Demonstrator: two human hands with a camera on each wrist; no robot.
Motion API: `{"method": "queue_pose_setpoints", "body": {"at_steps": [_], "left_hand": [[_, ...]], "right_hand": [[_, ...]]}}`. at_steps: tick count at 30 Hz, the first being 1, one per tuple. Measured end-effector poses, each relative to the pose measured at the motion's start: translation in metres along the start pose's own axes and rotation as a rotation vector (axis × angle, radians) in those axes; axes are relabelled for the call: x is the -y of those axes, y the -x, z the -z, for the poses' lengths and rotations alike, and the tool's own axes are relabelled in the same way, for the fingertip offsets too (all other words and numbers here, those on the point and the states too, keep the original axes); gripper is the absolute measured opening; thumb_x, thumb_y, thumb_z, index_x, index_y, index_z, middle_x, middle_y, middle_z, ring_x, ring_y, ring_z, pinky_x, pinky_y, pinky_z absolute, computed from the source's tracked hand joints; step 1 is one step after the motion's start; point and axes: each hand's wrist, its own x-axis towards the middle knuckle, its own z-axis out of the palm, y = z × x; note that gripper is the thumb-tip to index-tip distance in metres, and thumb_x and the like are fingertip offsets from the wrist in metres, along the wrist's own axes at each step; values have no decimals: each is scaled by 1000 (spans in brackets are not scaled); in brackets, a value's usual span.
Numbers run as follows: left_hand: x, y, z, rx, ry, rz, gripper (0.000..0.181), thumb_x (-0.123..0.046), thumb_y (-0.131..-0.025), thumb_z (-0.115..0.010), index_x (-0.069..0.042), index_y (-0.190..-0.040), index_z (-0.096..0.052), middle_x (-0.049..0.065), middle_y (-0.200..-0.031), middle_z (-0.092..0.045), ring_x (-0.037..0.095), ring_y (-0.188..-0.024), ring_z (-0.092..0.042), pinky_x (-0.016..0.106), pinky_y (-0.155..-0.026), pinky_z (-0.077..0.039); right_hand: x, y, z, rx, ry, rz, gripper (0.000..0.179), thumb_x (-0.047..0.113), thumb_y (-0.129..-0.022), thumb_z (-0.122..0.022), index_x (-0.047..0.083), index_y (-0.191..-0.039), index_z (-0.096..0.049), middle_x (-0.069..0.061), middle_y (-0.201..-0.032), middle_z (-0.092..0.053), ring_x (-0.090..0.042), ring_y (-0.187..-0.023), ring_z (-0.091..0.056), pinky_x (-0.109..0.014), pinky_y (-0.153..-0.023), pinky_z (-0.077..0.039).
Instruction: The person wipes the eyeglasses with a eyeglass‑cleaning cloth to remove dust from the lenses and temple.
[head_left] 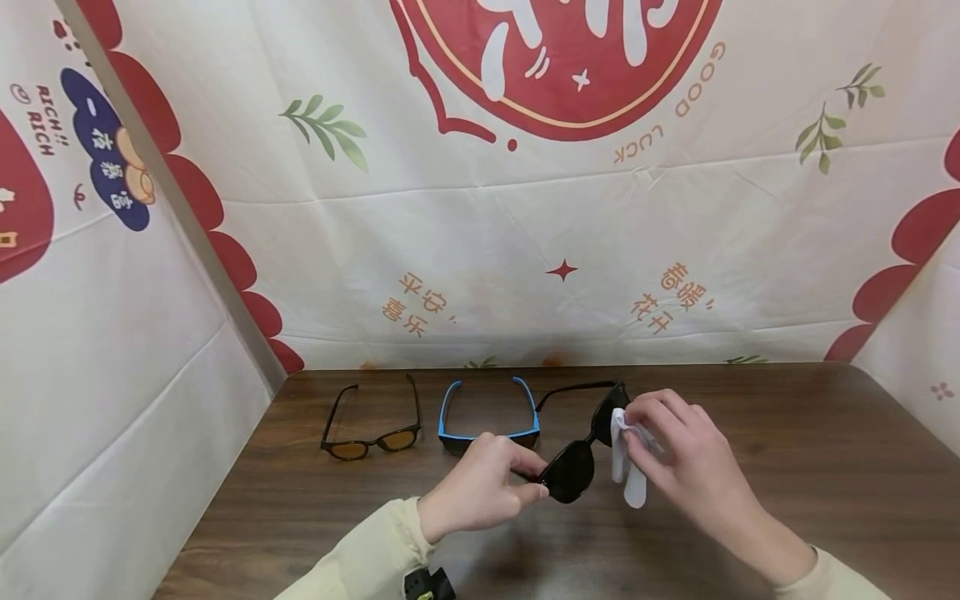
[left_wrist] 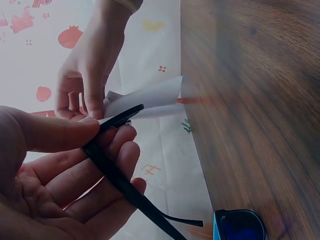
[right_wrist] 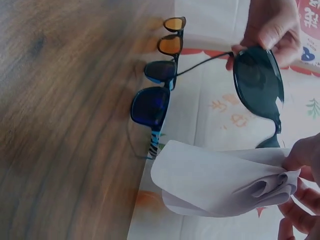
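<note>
My left hand (head_left: 483, 487) pinches a pair of black sunglasses (head_left: 570, 472) at the corner where one temple joins the frame. They are held up over the table, tilted, with the dark lenses facing me. In the left wrist view the thumb and fingers grip the black temple (left_wrist: 112, 172). My right hand (head_left: 693, 467) pinches a folded white cloth (right_wrist: 220, 177) between thumb and fingers at the far lens. The cloth hangs down in loose folds and hides part of that lens in the right wrist view.
On the wooden table (head_left: 810, 467), blue-and-black sunglasses (head_left: 489, 437) lie just behind my left hand. Left of them are dark-framed glasses with amber lenses (head_left: 350, 451), temples spread. A printed white curtain (head_left: 465, 242) stands along the table's back edge, with another panel (head_left: 135, 375) at the left.
</note>
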Motion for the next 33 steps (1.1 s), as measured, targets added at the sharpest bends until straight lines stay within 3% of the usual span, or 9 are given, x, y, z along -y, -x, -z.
{"method": "queue_pose_setpoints", "body": {"at_steps": [2, 6, 12, 17, 20, 24, 28, 33], "left_hand": [[1, 2, 0, -2, 15, 7, 13, 0, -82, -72, -9, -88, -78, -8, -79, -72, -6, -72, -57, 16, -64, -42], [4, 6, 1, -1, 21, 16, 13, 0, -81, -72, -11, -87, -78, -8, -79, -72, -5, -75, -57, 17, -66, -42], [5, 10, 1, 49, -39, -17, 10, -2, -81, -73, -11, -85, -77, -12, -77, -71, -8, -69, -51, 13, -63, -42], [2, 12, 1, 76, -57, -29, 10, -1, -82, -72, -10, -84, -77, -10, -78, -72, -10, -70, -53, 12, -63, -42], [0, 13, 1, 62, -54, -19, 10, -2, -82, -72, -10, -85, -77, -9, -79, -72, -10, -74, -56, 14, -64, -43], [-1, 13, 2, 24, -50, -8, 11, -2, -82, -72, -11, -86, -77, -10, -79, -71, -8, -77, -59, 16, -65, -44], [-2, 13, 5, 0, -33, 16, 12, -1, -82, -73, -11, -87, -77, -9, -79, -72, -6, -80, -60, 19, -68, -45], [-3, 15, 10, 2, -20, 38, 12, -1, -82, -72, -11, -87, -77, -10, -79, -71, -5, -79, -60, 20, -68, -44]], "right_hand": [[-3, 0, 2, 5, -4, -22, 11, 16, -83, -64, 9, -91, -63, 3, -90, -59, -16, -74, -56, -25, -68, -36], [-7, 0, 5, 23, 7, -80, 27, -3, -68, -71, 8, -92, -62, 3, -90, -59, -15, -76, -56, -23, -71, -39], [-9, -4, 6, 39, 4, -130, 31, -6, -69, -72, 7, -94, -62, 3, -91, -57, -12, -77, -55, -16, -69, -42], [-4, -5, 4, 64, -50, -123, 36, -8, -68, -74, 9, -96, -62, 6, -91, -57, -8, -76, -54, -15, -65, -45], [2, -5, 1, 82, -74, -81, 35, -5, -68, -74, 11, -97, -61, 6, -92, -57, -8, -75, -55, -16, -63, -46], [11, -2, -6, 95, -98, 6, 11, 17, -88, -65, 11, -97, -62, 5, -95, -57, -9, -76, -56, -16, -65, -47], [16, 4, -12, 89, -98, 83, 32, 37, -98, -43, 11, -96, -62, 4, -96, -57, -10, -76, -57, -17, -65, -47], [12, 11, -11, 91, -41, 52, 35, 40, -99, -41, 13, -96, -62, 7, -96, -57, -8, -74, -57, -20, -61, -48]]}}
